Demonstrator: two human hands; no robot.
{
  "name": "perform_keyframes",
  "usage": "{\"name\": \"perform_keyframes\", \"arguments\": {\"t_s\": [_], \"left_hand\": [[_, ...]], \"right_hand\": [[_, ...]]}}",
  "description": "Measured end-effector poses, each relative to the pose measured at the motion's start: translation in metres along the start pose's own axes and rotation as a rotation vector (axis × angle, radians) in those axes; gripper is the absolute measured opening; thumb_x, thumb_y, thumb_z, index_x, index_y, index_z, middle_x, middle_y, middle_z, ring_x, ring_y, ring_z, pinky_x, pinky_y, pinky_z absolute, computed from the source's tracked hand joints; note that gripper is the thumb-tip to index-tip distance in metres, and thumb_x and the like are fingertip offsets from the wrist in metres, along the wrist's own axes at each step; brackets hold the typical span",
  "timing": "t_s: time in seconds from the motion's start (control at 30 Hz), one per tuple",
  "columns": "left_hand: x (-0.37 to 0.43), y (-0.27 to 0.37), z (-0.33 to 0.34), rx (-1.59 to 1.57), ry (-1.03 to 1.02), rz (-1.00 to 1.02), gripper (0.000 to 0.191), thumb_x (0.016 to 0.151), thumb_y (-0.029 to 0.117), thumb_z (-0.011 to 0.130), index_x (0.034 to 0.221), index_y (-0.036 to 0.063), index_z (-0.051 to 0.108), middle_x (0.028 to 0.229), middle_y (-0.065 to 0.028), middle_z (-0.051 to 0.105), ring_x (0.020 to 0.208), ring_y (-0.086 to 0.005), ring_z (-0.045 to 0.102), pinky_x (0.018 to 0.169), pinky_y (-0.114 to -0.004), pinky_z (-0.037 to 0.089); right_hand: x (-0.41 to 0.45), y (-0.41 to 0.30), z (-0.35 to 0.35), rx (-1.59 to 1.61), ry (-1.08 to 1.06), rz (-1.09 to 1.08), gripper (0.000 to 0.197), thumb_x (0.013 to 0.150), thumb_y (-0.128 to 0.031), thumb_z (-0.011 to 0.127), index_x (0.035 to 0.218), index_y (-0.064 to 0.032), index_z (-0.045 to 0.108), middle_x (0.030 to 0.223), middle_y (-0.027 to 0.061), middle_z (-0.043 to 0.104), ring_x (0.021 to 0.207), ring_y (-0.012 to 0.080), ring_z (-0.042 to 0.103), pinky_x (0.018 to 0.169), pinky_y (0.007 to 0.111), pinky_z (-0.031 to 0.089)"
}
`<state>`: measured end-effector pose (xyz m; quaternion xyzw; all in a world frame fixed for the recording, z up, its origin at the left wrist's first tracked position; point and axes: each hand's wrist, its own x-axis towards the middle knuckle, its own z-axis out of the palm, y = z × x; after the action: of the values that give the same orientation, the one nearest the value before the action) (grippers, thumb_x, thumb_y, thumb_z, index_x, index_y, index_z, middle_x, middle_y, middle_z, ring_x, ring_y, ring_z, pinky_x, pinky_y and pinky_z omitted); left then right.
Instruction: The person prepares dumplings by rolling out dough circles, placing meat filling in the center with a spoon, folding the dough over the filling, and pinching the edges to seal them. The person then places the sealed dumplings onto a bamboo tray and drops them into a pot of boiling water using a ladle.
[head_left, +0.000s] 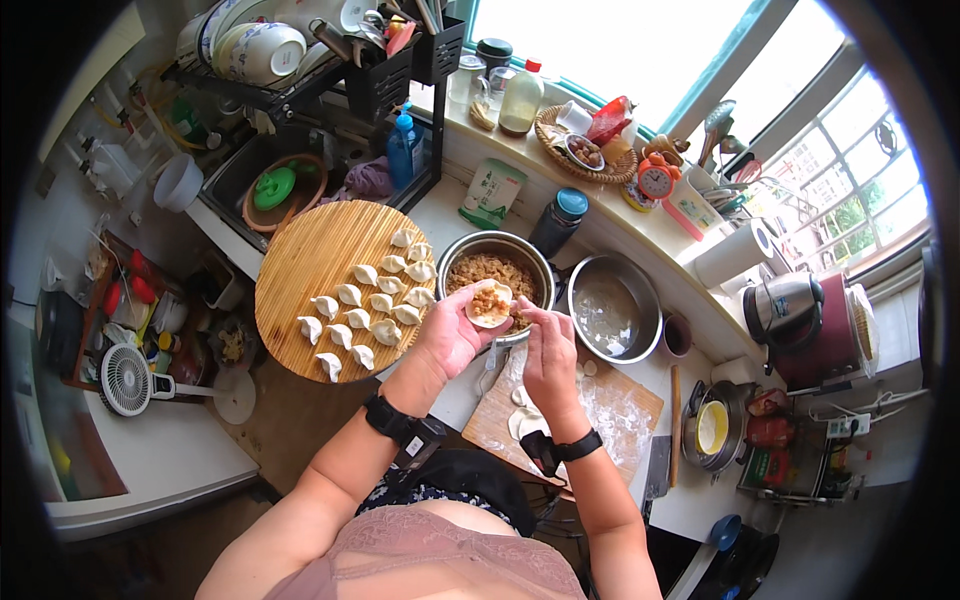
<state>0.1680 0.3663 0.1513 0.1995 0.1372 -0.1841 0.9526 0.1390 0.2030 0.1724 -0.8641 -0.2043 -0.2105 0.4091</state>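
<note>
On the fingers of my left hand (452, 330) lies a round dumpling wrapper (489, 304) with meat filling in its middle. My right hand (549, 346) is close beside it, fingertips bent at the wrapper's right edge; whether they pinch it is unclear. Both hands are over a steel pot (442, 259) of minced filling (491, 271). Folded dumplings (349, 294) sit in rows on a round bamboo board (300, 262) to the left. Flat wrappers (520, 422) lie on a floured wooden board (615, 420) beneath my right forearm.
Right of the pot stands a steel basin (611, 307), with a rolling pin (675, 427) and a cleaver (658, 466) beyond the floured board. A dark lidded bottle (559, 223) and a green-white packet (493, 193) are behind the pot. A sink (247, 169) is at the upper left.
</note>
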Motion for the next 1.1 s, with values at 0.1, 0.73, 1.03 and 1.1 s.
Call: {"name": "perform_keyframes", "arguments": {"t_s": [0.1,0.73,1.03,1.1], "left_hand": [[-0.001,-0.012,-0.004,0.034,-0.034,-0.039,0.033,0.100,0.020,0.043,0.125,0.0001,0.052,0.120,-0.0170,0.060,0.110,-0.0281,0.061,0.096,-0.046,0.051],[-0.010,-0.075,0.021,0.341,-0.381,-0.504,0.036,0.100,0.019,0.041,0.129,-0.0023,0.050,0.124,-0.0178,0.059,0.111,-0.0298,0.060,0.093,-0.047,0.052],[-0.048,-0.099,0.069,0.483,-0.428,-0.682,0.036,0.099,0.017,0.042,0.128,-0.0012,0.051,0.124,-0.0154,0.060,0.112,-0.0290,0.059,0.099,-0.050,0.047],[-0.048,-0.114,0.074,0.462,-0.450,-0.717,0.035,0.099,0.018,0.042,0.127,-0.0007,0.053,0.123,-0.0145,0.060,0.111,-0.0276,0.059,0.100,-0.051,0.046]], "right_hand": [[-0.010,-0.008,0.002,-0.010,-0.047,-0.108,0.034,0.083,0.008,0.056,0.115,-0.0010,0.061,0.097,0.0142,0.067,0.093,0.0301,0.058,0.081,0.037,0.049],[-0.098,-0.029,-0.097,-0.356,0.154,-0.156,0.020,0.076,-0.013,0.068,0.095,-0.0154,0.060,0.101,0.0018,0.057,0.099,0.0237,0.053,0.084,0.039,0.041],[-0.127,-0.048,-0.125,-0.565,0.280,-0.189,0.014,0.074,-0.014,0.066,0.086,-0.0123,0.060,0.095,0.0017,0.057,0.089,0.0224,0.057,0.081,0.036,0.048],[-0.136,-0.053,-0.144,-0.609,0.218,-0.165,0.023,0.074,-0.015,0.068,0.096,-0.0155,0.064,0.101,0.0008,0.059,0.087,0.0212,0.057,0.078,0.036,0.048]]}}
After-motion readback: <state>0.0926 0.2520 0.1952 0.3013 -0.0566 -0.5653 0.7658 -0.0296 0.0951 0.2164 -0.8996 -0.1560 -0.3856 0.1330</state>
